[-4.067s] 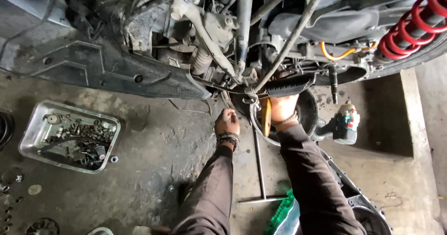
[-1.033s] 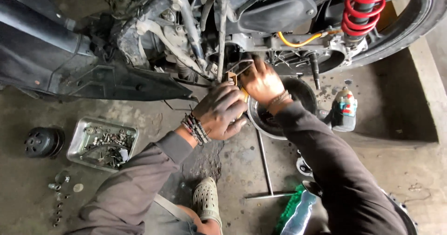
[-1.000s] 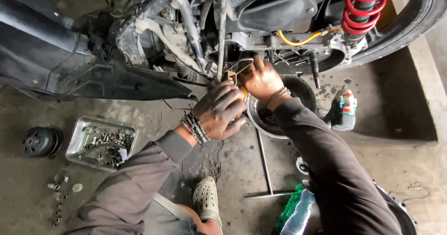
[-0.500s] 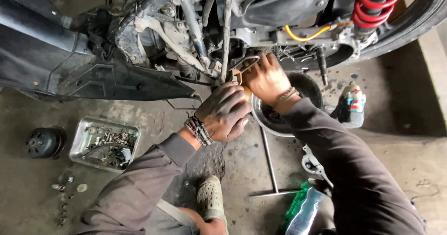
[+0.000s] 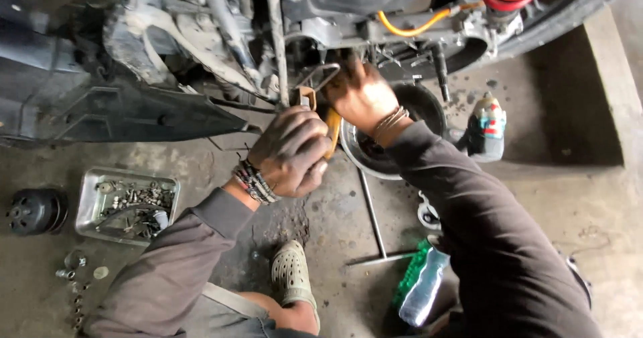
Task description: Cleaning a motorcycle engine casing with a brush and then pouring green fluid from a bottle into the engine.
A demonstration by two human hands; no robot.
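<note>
My left hand (image 5: 291,152) is closed around the yellow-handled pliers (image 5: 331,129), whose jaws reach up to a bent wire spring (image 5: 320,77) under the scooter's engine (image 5: 221,50). Just to the right, my right hand (image 5: 360,95) presses against the underside of the engine, its fingers curled on the same spring. Both hands are dirty with grease. A round metal drain pan (image 5: 375,164) sits on the floor right below my right wrist.
A metal tray of bolts (image 5: 127,204) lies at left, with a black round part (image 5: 37,211) and loose nuts (image 5: 70,271) beside it. A spray bottle (image 5: 485,130), a T-bar wrench (image 5: 375,224), a plastic bottle (image 5: 422,291) and my sandalled foot (image 5: 291,274) are on the concrete floor.
Four seconds ago my left hand hung low and empty; since then it rose to the engine holding pliers. In the last second both hands stayed at the spring, and the view shifted slightly.
</note>
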